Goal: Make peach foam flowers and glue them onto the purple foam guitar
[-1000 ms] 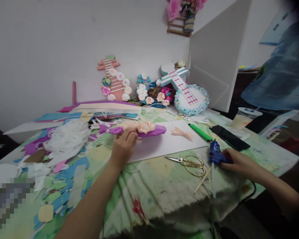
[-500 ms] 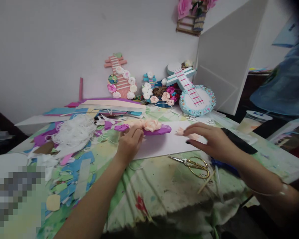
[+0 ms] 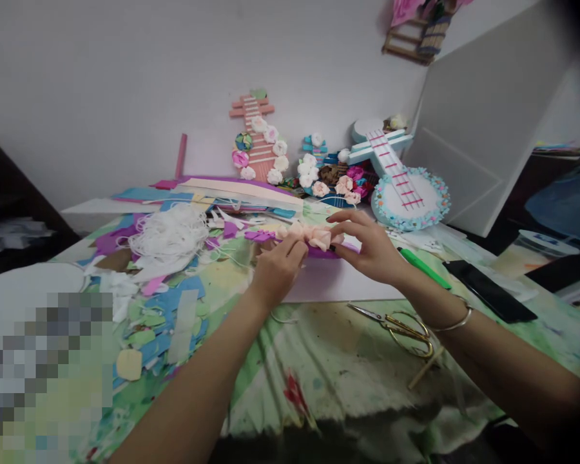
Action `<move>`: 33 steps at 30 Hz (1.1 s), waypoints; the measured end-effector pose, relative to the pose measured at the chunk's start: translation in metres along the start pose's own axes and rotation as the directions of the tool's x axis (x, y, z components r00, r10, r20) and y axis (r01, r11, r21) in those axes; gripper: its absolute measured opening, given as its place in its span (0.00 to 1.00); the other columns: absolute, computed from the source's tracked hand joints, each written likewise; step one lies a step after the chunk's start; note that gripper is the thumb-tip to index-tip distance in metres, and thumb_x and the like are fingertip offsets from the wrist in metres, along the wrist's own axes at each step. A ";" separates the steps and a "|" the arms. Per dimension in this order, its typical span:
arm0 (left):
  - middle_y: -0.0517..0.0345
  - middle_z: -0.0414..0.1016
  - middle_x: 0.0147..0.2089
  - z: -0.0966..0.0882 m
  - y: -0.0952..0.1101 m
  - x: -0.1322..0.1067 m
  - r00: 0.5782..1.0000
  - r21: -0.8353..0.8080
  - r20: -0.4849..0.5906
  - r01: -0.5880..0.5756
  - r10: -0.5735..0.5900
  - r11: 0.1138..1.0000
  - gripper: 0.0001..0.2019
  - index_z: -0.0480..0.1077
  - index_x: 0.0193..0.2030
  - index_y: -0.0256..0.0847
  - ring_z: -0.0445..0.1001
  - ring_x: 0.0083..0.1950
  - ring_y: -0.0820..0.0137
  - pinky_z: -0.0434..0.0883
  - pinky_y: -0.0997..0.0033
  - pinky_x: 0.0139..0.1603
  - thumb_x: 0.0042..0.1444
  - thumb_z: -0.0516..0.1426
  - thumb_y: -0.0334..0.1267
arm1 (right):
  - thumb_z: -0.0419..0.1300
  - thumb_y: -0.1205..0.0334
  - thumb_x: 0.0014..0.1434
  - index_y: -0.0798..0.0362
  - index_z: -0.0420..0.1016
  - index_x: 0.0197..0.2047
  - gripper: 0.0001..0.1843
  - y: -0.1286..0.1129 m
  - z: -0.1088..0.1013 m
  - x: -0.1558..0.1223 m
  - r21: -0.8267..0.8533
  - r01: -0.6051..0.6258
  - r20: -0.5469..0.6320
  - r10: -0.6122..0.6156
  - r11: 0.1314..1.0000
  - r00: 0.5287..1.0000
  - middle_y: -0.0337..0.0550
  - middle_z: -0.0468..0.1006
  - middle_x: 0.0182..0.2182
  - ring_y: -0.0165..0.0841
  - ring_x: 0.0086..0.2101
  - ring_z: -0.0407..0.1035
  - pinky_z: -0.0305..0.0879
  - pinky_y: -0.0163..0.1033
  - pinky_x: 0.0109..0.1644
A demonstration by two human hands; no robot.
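A small purple craft instrument (image 3: 258,236), trimmed with peach paper flowers (image 3: 297,231), is held above a white board (image 3: 338,282). My left hand (image 3: 280,265) is closed around its near side, covering much of the body. My right hand (image 3: 367,246) is at the right end of the flower row, thumb and fingers curled together on a peach paper flower (image 3: 323,238). Its fingertips partly hide that flower, and I cannot tell whether it touches the purple body. Gold-handled scissors (image 3: 408,334) lie in front of the board.
A tangle of white string (image 3: 167,240) and coloured paper scraps (image 3: 154,335) cover the left side. Finished craft instruments, one pink (image 3: 261,151) and one light blue (image 3: 410,193), lean at the back. A green pen (image 3: 424,267) and a black phone (image 3: 490,290) lie right.
My right hand has moved left from the peach piece on the board to the flowers on the purple instrument. The green pen now shows. The view has shifted left.
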State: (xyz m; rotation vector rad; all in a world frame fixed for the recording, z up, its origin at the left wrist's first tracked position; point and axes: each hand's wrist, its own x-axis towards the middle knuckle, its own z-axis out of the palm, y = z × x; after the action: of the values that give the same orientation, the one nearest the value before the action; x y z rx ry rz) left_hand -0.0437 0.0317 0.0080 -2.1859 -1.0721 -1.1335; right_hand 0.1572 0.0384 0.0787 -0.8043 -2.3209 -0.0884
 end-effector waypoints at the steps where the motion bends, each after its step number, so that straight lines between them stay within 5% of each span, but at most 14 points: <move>1: 0.51 0.74 0.41 0.000 0.000 0.000 1.000 -0.002 0.003 0.001 -0.001 1.000 0.08 0.65 0.34 0.38 0.72 0.41 0.71 0.65 0.73 0.40 0.61 0.47 0.29 | 0.57 0.70 0.53 0.50 0.71 0.36 0.07 0.000 -0.001 0.000 -0.008 0.000 0.010 0.000 1.000 1.000 0.47 0.71 0.47 0.41 0.48 0.64 0.60 0.50 0.53; 16: 0.52 0.74 0.41 0.002 0.000 -0.002 1.000 -0.031 -0.011 0.005 -0.006 1.000 0.06 0.65 0.34 0.38 0.72 0.42 0.70 0.66 0.73 0.42 0.60 0.49 0.29 | 0.56 0.71 0.52 0.51 0.70 0.33 0.06 0.006 -0.006 0.000 -0.053 0.031 0.070 -0.027 0.998 0.997 0.47 0.72 0.46 0.40 0.48 0.64 0.60 0.48 0.52; 26: 0.52 0.74 0.41 0.001 0.001 -0.001 1.000 -0.037 0.005 0.009 -0.009 0.999 0.08 0.65 0.34 0.38 0.72 0.41 0.70 0.65 0.73 0.40 0.61 0.47 0.29 | 0.64 0.56 0.49 0.52 0.67 0.34 0.13 0.000 -0.007 0.001 -0.049 0.018 0.027 -0.016 0.999 0.999 0.50 0.72 0.46 0.42 0.47 0.64 0.60 0.49 0.52; 33: 0.52 0.73 0.41 0.002 0.000 -0.002 1.000 -0.016 0.008 -0.004 0.004 1.000 0.09 0.66 0.35 0.38 0.72 0.41 0.70 0.65 0.74 0.39 0.61 0.46 0.29 | 0.55 0.56 0.59 0.52 0.71 0.34 0.08 -0.002 -0.007 0.001 -0.015 -0.028 -0.005 0.028 1.000 1.000 0.48 0.73 0.45 0.39 0.46 0.66 0.59 0.47 0.51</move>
State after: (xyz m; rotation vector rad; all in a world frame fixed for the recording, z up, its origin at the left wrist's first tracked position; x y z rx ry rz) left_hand -0.0432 0.0320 0.0054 -2.2054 -1.0646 -1.1363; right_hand 0.1597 0.0357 0.0852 -0.8425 -2.3069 -0.0953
